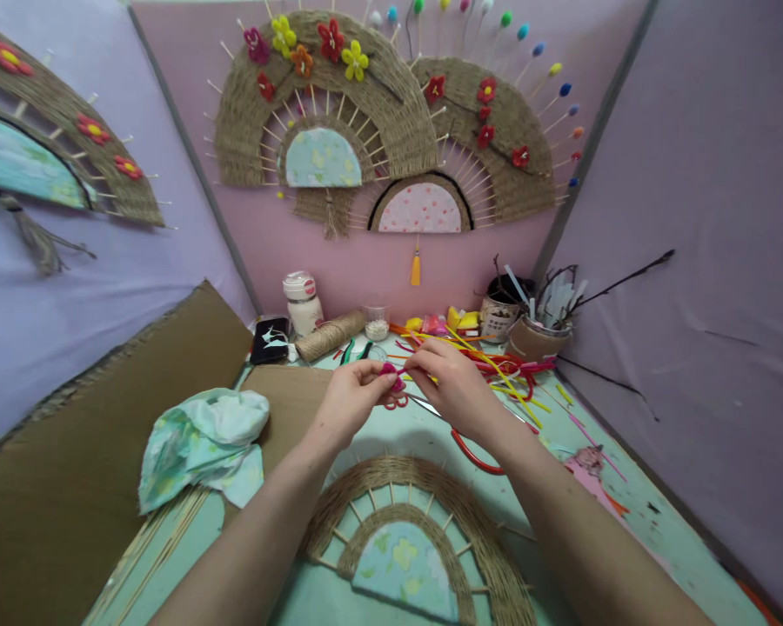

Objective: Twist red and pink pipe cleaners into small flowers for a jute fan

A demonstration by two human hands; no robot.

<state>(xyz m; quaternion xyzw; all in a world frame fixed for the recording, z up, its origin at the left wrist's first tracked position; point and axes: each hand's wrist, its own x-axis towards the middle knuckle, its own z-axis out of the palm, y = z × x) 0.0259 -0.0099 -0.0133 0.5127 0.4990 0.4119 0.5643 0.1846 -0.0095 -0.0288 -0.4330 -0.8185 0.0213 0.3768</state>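
Between my hands is a small magenta pipe-cleaner flower (390, 372), its petals bent into loops. My left hand (347, 405) pinches the flower between thumb and fingers. My right hand (455, 388) is closed on a thin magenta end at the flower's right side. Beneath my hands lie scissors with red handles (475, 459), partly hidden by my right wrist. Closer to me, between my forearms, rests a half-round fan woven of twine over sticks (424, 474), with a green floral cloth centre (398, 561).
Coloured pipe cleaners (515, 382) are heaped behind my right hand. A twine roll (330, 337), a white bottle (304, 304) and a cup of sticks (540, 335) stand at the back. Crumpled floral cloth (202, 443) and cardboard (287, 391) lie left. Finished fans (391, 130) hang behind.
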